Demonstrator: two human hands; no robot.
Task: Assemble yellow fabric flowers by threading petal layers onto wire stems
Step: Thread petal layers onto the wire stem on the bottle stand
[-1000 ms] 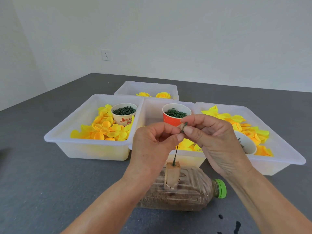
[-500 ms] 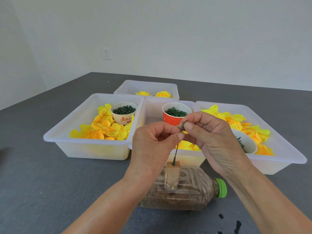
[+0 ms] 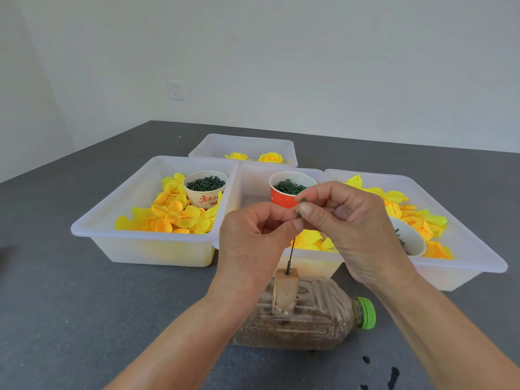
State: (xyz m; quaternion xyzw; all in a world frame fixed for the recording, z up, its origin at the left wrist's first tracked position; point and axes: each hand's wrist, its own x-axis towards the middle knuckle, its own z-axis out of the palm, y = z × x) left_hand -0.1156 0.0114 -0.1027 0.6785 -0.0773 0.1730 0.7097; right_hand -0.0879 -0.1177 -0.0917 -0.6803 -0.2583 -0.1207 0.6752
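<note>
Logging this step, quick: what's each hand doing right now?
Left hand: pinching the green wire stem near its top.
Right hand: pinching a small green piece at the stem's tip.

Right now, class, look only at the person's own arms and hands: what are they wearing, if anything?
Nothing shows on them. The left hand and right hand are bare, with no gloves, rings or watch in view. Both forearms are bare up to the picture's lower edge, so no sleeve appears.

White wall socket [image 3: 176, 90] on pale wall [image 3: 309, 66], left of centre. Dark grey tabletop [image 3: 70, 319] below. Black blotches [image 3: 392, 374] on tabletop at near right edge, beside plastic bottle's green cap [image 3: 367, 313].
</note>
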